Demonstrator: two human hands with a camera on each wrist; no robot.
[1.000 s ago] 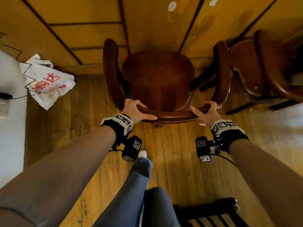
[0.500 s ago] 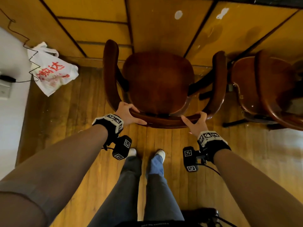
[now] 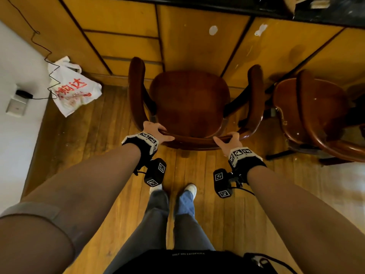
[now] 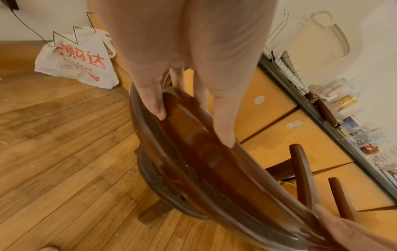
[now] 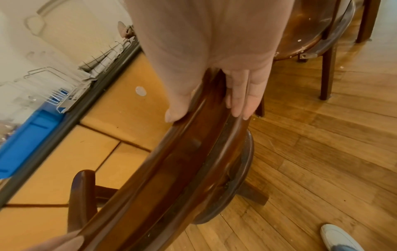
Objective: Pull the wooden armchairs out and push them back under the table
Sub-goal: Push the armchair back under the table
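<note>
A dark wooden armchair (image 3: 189,101) stands facing the yellow panelled front of the table (image 3: 197,42), its armrest tips close to the panels. My left hand (image 3: 156,131) grips the left end of the curved back rail (image 4: 214,163); thumb and fingers straddle the rail in the left wrist view. My right hand (image 3: 229,140) grips the rail's right end (image 5: 193,144), thumb on the inner side and fingers (image 5: 240,101) on the outer. A second wooden armchair (image 3: 316,111) stands to the right, angled against the table.
A white plastic bag with red print (image 3: 73,89) lies on the wooden floor (image 3: 88,135) at the left by the white wall, with a black cable (image 3: 39,40) and a wall socket (image 3: 16,105). My feet (image 3: 189,189) stand just behind the chair. Clutter sits on the dark tabletop (image 3: 316,8).
Both hands have kept their hold on the back rail. I have stepped forward with the chair toward the table front, and my feet have come together behind it.
</note>
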